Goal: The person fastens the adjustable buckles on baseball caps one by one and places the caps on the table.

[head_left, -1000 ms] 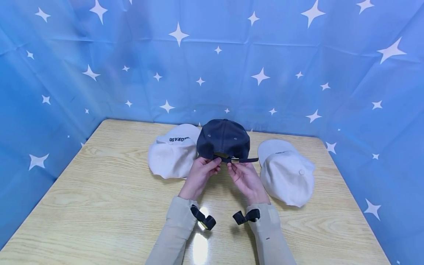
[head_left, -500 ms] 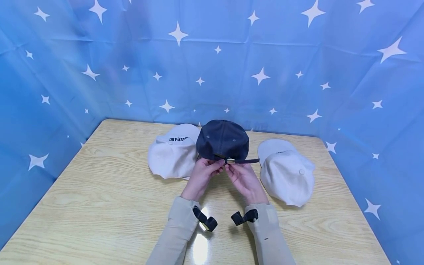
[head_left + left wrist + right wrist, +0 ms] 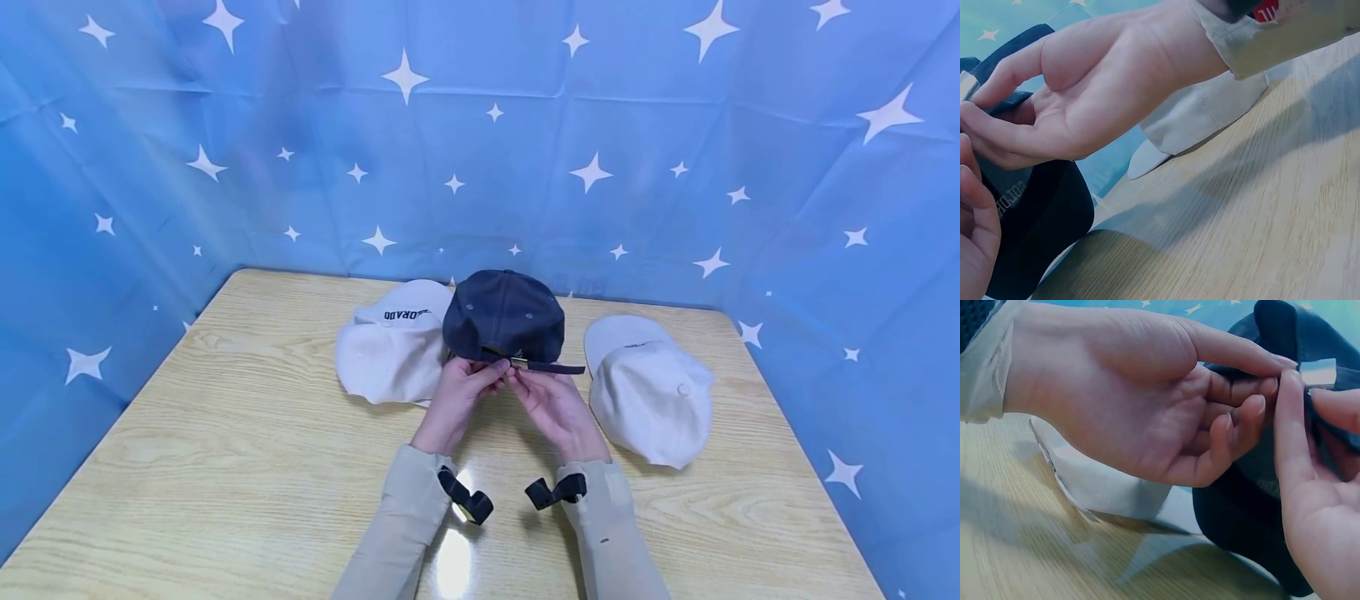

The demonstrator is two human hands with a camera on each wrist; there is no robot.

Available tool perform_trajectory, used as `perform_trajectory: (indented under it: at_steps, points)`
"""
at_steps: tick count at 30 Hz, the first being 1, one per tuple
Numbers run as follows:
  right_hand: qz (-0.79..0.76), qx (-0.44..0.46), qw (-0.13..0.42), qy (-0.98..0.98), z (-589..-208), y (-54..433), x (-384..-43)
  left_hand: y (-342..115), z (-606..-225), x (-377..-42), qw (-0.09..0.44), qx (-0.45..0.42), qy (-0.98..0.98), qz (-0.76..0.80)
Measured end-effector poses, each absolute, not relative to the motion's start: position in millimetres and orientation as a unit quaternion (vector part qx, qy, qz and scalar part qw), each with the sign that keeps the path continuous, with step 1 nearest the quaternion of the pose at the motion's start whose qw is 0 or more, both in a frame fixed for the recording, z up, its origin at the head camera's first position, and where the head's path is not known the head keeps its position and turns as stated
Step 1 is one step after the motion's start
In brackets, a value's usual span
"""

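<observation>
A dark navy baseball cap [image 3: 504, 312] is held up over the table, its back facing me. My left hand [image 3: 459, 393] pinches the rear strap left of its metal buckle [image 3: 519, 363]. My right hand [image 3: 551, 400] has its fingertips at the buckle, thumb and finger holding the band there. The strap's loose tail [image 3: 558, 368] sticks out to the right. In the right wrist view the shiny buckle [image 3: 1319, 374] lies between both hands' fingertips. Pale lettering [image 3: 1011, 200] shows through on the cap in the left wrist view.
A white cap [image 3: 393, 346] with dark lettering lies on the wooden table [image 3: 225, 433], left of the navy one. Another white cap [image 3: 651, 396] lies to the right, close to my right hand. A blue star-patterned curtain [image 3: 480, 150] hangs behind the table.
The buckle has shifted left, closer to my left fingertips, and more of the tail shows beyond it. My right fingertips have moved slightly left with it. The white caps have stayed put.
</observation>
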State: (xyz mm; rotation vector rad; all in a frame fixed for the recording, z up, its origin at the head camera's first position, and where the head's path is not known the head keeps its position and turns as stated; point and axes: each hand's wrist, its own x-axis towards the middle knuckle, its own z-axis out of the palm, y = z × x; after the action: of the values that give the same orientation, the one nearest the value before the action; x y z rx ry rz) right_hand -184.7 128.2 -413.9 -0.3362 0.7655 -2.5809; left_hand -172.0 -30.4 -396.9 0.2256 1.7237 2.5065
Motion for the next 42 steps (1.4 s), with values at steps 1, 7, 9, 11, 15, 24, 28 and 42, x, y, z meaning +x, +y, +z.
perform_trajectory:
  at_steps: [1, 7, 9, 11, 15, 24, 28, 42]
  points:
    - [-0.929, -0.126, 0.212, 0.278, -414, 128, -185, -31, -395, -171, 0.045, 0.073, 0.567, 0.819]
    - [-0.920, -0.165, 0.204, 0.291, -414, 127, -186, -32, -389, -167, 0.046, 0.063, 0.571, 0.817]
    - [-0.918, -0.172, 0.204, 0.293, -414, 127, -186, -32, -391, -168, 0.045, 0.063, 0.571, 0.818]
    - [-0.918, -0.175, 0.203, 0.293, -414, 126, -186, -32, -395, -170, 0.046, 0.063, 0.571, 0.817]
    - [-0.916, -0.165, 0.196, 0.307, -415, 126, -186, -29, -405, -175, 0.050, 0.068, 0.574, 0.815]
    - [-0.917, -0.145, 0.183, 0.323, -414, 126, -185, -27, -412, -178, 0.036, 0.072, 0.582, 0.809]
    - [-0.914, -0.148, 0.174, 0.335, -413, 126, -186, -26, -411, -177, 0.036, 0.073, 0.584, 0.808]
    - [-0.918, -0.105, 0.144, 0.355, -414, 128, -187, -26, -413, -179, 0.054, 0.062, 0.569, 0.818]
